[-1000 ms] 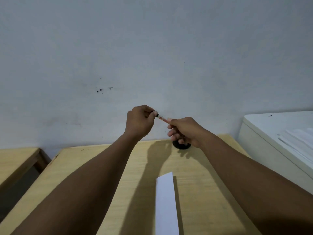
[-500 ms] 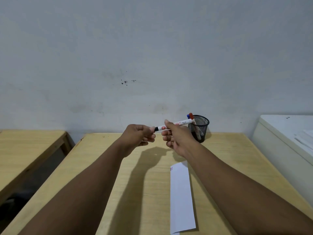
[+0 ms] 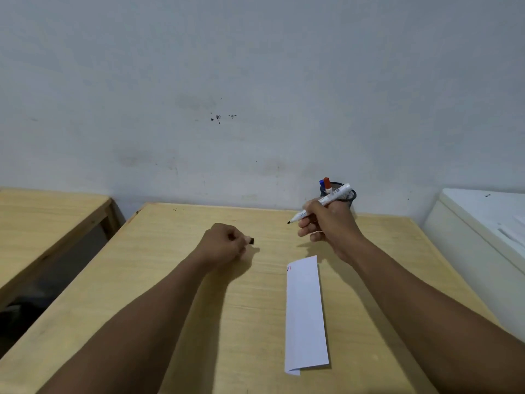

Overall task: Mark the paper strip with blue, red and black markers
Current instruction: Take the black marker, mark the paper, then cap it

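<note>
A white paper strip (image 3: pixel 305 314) lies lengthwise on the wooden table (image 3: pixel 170 280), with small blue and red marks at its far left corner. My right hand (image 3: pixel 326 226) holds the uncapped black marker (image 3: pixel 324 204), tip pointing left, above the table beyond the strip's far end. My left hand (image 3: pixel 224 245) is closed around the black cap (image 3: pixel 251 240), left of the strip. The blue marker (image 3: pixel 321 184) and the red marker (image 3: pixel 327 184) stand in a black mesh cup (image 3: pixel 348 194) behind my right hand.
A grey wall runs along the table's far edge. A second wooden table (image 3: pixel 42 223) stands to the left across a gap. A white cabinet (image 3: pixel 483 228) with papers on top stands close on the right.
My hands have pulled apart: the cap has come off the black marker and stays in my left hand, which dropped to the table. My right hand moved right with the bare-tipped marker.
</note>
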`<state>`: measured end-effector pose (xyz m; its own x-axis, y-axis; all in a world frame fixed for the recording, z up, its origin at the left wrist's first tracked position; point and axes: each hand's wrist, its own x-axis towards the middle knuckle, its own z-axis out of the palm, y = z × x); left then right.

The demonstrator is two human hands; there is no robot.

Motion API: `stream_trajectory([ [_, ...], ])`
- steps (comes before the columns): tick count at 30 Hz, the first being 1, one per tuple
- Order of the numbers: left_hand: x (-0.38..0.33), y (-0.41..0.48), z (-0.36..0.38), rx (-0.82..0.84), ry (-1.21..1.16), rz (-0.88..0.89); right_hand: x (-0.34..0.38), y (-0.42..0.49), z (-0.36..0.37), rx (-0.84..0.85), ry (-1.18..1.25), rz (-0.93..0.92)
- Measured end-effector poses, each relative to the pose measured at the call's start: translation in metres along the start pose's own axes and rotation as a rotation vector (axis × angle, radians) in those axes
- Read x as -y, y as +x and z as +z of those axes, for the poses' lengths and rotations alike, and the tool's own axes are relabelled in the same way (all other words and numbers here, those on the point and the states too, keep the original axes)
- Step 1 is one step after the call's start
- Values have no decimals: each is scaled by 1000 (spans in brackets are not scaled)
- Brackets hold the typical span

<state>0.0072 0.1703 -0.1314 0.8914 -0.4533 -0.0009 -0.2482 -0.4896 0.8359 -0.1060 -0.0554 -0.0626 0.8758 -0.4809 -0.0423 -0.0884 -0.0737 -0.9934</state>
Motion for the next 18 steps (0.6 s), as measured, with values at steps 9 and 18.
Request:
stream_trajectory([
  [9,-38,2,56,292,536,179,-42,-22,4,17,-41,12],
  [18,-47,-5,55,415,411,67,-81,-35,5,-150,20,15],
])
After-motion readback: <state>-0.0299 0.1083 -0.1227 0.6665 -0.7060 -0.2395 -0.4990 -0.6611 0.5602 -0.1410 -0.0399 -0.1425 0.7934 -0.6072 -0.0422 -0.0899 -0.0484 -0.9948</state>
